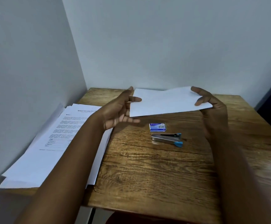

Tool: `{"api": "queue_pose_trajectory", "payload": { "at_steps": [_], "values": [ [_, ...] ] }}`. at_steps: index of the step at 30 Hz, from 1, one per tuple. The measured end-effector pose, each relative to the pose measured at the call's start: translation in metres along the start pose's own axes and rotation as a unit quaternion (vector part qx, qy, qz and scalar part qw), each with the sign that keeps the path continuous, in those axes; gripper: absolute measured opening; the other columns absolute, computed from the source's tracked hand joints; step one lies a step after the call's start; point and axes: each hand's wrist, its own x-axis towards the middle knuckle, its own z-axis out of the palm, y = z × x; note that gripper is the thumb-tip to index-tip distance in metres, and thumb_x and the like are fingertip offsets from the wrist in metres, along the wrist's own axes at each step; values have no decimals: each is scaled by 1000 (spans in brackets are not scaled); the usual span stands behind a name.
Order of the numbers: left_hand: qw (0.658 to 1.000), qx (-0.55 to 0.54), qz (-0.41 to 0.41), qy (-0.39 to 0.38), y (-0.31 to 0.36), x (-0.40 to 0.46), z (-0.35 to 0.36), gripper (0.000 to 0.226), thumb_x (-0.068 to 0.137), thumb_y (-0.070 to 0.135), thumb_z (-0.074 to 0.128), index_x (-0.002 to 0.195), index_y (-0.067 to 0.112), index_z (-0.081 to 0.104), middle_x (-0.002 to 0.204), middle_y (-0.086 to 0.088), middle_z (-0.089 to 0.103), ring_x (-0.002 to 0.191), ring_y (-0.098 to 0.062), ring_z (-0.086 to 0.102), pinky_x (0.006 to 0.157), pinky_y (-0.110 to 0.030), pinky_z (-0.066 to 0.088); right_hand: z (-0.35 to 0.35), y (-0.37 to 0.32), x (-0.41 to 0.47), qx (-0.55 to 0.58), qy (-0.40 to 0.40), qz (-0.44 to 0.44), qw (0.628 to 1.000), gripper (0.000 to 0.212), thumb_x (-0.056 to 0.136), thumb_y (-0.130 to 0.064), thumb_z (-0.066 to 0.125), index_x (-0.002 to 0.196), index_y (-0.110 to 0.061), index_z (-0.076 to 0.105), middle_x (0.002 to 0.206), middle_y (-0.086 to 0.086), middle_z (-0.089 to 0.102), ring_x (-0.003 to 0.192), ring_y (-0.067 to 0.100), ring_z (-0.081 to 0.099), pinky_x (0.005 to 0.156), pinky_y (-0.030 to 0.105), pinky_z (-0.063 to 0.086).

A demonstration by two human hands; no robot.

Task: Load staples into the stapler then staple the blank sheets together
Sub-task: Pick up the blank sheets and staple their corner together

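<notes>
Above the far half of a wooden table (147, 175) set into a corner of pale walls, I hold the blank sheets (167, 101) in the air between my two hands, the paper roughly level and tilted slightly down toward me. My left hand (118, 110) is at the left edge with fingers spread loosely: the thumb lies over the top of the paper and the other fingers reach under it, a light pinch rather than a firm clamp. My right hand (209, 102) takes the right edge, thumb on top near the corner and fingers curled behind and beneath the sheet, gripping it. Under the lifted paper, on the bare wood near the middle of the table, a small blue and white box of staples (157, 127) lies flat, and just beside it on my side rests the metal stapler (166, 138) with blue plastic tips, its top arm slightly raised from the base. Along the left side of the table, under my left forearm, a loose pile of printed documents (54, 143) fans out, its edges overhanging the table.
</notes>
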Motion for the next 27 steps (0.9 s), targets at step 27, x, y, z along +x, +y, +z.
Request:
{"api": "queue_pose_trajectory", "payload": {
  "at_steps": [27],
  "values": [
    [958, 140, 248, 31, -53, -6, 51, 89, 83, -21, 62, 152, 29, 34, 122, 26, 63, 117, -20, 66, 93, -33, 56, 51, 19, -24, 1, -135, 208, 969, 45, 76, -10, 82, 115, 1, 62, 95, 7, 77, 83, 20, 75, 66, 24, 57]
  ]
}}
